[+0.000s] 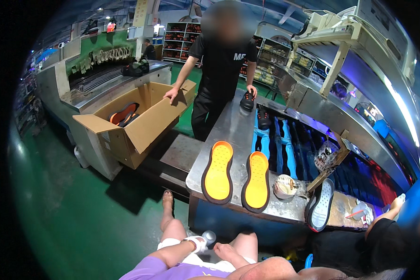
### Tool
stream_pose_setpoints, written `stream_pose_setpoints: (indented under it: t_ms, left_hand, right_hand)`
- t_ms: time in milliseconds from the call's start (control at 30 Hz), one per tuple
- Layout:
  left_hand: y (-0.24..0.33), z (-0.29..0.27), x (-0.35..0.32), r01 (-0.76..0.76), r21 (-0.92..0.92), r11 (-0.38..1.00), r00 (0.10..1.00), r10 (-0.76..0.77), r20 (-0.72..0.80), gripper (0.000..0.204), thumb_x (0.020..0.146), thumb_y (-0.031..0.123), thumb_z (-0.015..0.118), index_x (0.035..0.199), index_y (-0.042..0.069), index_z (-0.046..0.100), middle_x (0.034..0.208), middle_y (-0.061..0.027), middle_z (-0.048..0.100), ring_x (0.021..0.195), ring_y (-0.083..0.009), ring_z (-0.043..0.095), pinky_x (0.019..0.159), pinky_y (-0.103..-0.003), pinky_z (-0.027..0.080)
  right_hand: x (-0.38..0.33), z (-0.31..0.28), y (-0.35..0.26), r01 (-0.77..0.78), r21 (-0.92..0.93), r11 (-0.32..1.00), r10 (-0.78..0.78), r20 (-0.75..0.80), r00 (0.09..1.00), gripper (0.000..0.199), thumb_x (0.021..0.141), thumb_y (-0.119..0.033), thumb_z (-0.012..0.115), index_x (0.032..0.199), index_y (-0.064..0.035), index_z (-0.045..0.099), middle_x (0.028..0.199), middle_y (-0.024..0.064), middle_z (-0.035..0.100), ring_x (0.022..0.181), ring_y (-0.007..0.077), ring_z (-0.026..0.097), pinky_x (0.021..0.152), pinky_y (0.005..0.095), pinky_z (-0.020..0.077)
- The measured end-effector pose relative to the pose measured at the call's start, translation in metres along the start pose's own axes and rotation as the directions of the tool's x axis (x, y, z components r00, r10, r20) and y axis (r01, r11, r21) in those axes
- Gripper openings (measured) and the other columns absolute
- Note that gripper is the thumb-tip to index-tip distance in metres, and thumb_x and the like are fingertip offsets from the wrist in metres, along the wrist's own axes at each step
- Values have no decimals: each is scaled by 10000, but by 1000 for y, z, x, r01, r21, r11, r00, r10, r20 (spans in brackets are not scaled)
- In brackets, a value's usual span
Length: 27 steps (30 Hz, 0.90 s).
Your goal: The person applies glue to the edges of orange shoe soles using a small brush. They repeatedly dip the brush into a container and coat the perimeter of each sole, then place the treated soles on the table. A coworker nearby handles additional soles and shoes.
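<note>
My left hand, wrapped in white, is low in front of my lap, a band around its wrist. Right against it is a rounded silver-grey object; its kind is unclear. Its fingers look closed, but what they hold is hidden. Over my thigh rests my right hand, fingers curled in; anything inside is out of sight. On the metal bench ahead lie two shoe soles, yellow inside with dark rims: a left one and a right one. Neither hand touches them.
A tub and a pale grey sole sit farther right. Across the bench a co-worker touches a black shoe and an open cardboard box holding soles. Blue racks run alongside. Another person sits close at right.
</note>
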<state>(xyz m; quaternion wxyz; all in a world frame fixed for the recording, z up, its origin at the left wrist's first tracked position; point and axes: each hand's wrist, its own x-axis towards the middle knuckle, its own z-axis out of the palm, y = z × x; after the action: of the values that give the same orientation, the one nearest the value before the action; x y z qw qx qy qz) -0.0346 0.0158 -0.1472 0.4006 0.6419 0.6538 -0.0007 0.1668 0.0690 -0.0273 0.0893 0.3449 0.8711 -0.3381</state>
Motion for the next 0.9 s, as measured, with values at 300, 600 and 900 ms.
stream_pose_setpoints:
  t_ms: [300,600,900]
  left_hand:
    - [31,8,-26,-293,58,954,945,279,172,440,932,518,626,1027,117,777,1009,-157,761,912,-347,712,816,-462,529]
    - [41,5,-17,-158,2,987,979,157,129,435,949,513,604,1022,122,781,1009,-167,759,924,-342,717,829,-455,528]
    - [40,-19,-14,-178,-227,957,982,186,15,580,974,593,526,956,59,751,903,-160,732,889,-334,687,829,-460,511]
  right_hand:
    - [4,27,1,231,-8,973,-221,255,941,353,860,-201,615,1168,-40,680,1114,243,715,1089,435,663,944,510,527]
    - [8,28,17,92,-59,994,-75,248,966,429,846,-347,710,1170,-67,717,1148,212,727,1106,389,681,961,487,534]
    - [18,31,32,-5,89,996,9,-44,999,394,915,-249,670,1242,-33,624,1040,220,739,1008,365,717,898,448,560]
